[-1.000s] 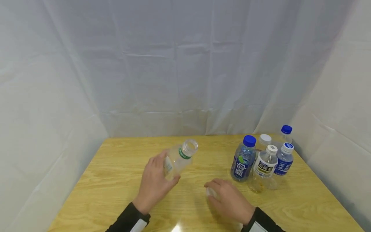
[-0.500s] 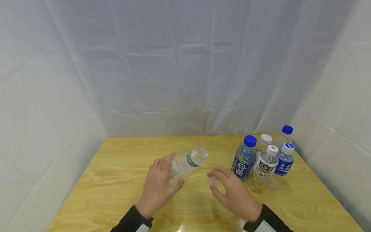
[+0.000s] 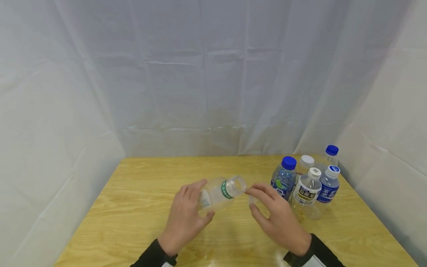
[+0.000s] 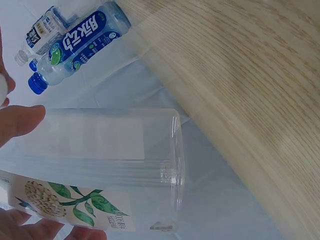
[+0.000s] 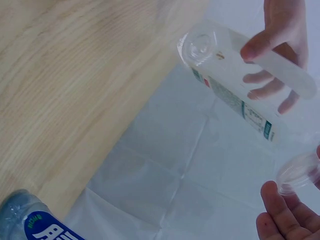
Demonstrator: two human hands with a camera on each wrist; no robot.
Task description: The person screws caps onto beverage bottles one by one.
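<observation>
My left hand (image 3: 186, 213) grips a clear plastic bottle (image 3: 217, 193) with a green band at its neck. The bottle is tilted above the table, its uncapped mouth toward the right. A label with green leaves (image 4: 82, 202) shows on its side in the left wrist view. A clear bottle cap (image 5: 296, 174) is pinched between thumb and fingers of my right hand (image 3: 280, 220). That hand is close to the right of the bottle's mouth, and the cap is apart from the neck.
Several capped bottles stand together at the right of the wooden table (image 3: 140, 207). Nearest my right hand is a blue-capped bottle (image 3: 284, 180); beside it is a white-capped one (image 3: 307, 189). White sheeting (image 3: 213, 92) surrounds the table's back and sides.
The bottle has tipped further toward horizontal, and its mouth has moved right and down. My right hand has risen with the cap and shifted slightly right; the mouth and hand are now closer.
</observation>
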